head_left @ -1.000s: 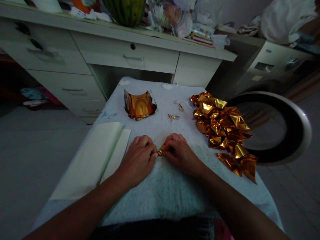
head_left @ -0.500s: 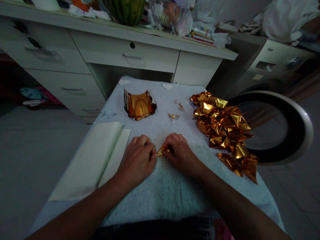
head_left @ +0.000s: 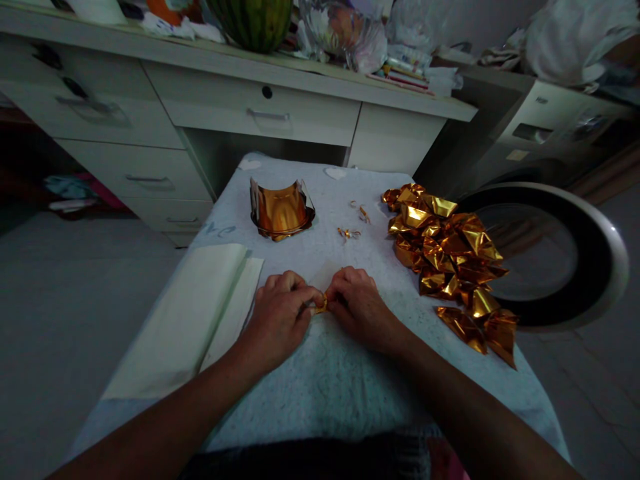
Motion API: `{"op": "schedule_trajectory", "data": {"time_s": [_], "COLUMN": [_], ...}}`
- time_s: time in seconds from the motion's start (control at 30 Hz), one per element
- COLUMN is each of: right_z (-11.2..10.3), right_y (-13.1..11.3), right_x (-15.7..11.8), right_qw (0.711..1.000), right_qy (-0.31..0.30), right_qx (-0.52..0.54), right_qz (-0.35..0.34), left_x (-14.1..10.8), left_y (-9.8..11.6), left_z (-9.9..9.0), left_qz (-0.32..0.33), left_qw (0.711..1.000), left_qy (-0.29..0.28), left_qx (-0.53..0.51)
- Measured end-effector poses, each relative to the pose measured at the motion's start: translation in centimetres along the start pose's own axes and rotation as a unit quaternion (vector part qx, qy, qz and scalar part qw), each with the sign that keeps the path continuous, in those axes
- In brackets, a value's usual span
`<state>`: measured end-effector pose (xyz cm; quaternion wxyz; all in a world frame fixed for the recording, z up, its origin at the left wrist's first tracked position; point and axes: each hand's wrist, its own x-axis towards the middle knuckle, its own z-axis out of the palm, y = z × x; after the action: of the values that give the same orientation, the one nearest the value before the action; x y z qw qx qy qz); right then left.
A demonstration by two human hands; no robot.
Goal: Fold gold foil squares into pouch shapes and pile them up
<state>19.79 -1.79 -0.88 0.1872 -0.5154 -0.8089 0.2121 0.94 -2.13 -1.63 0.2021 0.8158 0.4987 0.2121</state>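
Note:
My left hand [head_left: 281, 312] and my right hand [head_left: 357, 308] meet over the middle of the cloth-covered table. Between their fingertips is a small folded piece of gold foil [head_left: 321, 305], pinched from both sides and mostly hidden by the fingers. A thin translucent sheet [head_left: 323, 272] lies just beyond the fingers. Left of my left hand rests a stack of pale paper sheets [head_left: 175, 320]. Farther back stands a curved stack of gold foil sheets [head_left: 283, 210], and to its right lie small curled gold scraps [head_left: 349, 233].
Folded gold foil pieces [head_left: 450, 247] form a heap along the table's right side. Behind the table is a white desk [head_left: 270, 120] with drawers, holding a watermelon [head_left: 250, 23] and plastic bags. A washing machine with its round door [head_left: 600, 260] open stands at the right.
My left hand's thumb and forefinger have moved right onto the small gold foil piece, closing the gap to my right hand. Less of the foil shows.

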Motion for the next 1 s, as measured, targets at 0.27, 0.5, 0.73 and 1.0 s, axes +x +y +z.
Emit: {"op": "schedule_trajectory", "data": {"time_s": [0.27,0.5,0.73,1.0], "right_z": [-0.22,0.10,0.15,-0.34], "right_y": [-0.53,-0.84,-0.81,-0.28], "right_x": [-0.07,-0.12,0.19,0.22], "right_qw": [0.999,0.998,0.999,1.000], "right_qy": [-0.015,-0.005,-0.002,-0.014], "right_qx": [-0.036,-0.062,-0.044,0.015], "right_qz": [0.003,0.010,0.025,0.009], "left_x": [0.32,0.69,0.95,0.97], "left_y": [0.15,0.04,0.11,0.02], "left_z": [-0.21,-0.39,-0.79,-0.91], "left_qz": [-0.024,-0.036,-0.041,-0.044], "left_qw": [0.999,0.998,0.996,0.995], "left_qy": [-0.033,-0.050,-0.076,-0.087], "left_qx": [0.013,0.002,0.000,0.005]}}
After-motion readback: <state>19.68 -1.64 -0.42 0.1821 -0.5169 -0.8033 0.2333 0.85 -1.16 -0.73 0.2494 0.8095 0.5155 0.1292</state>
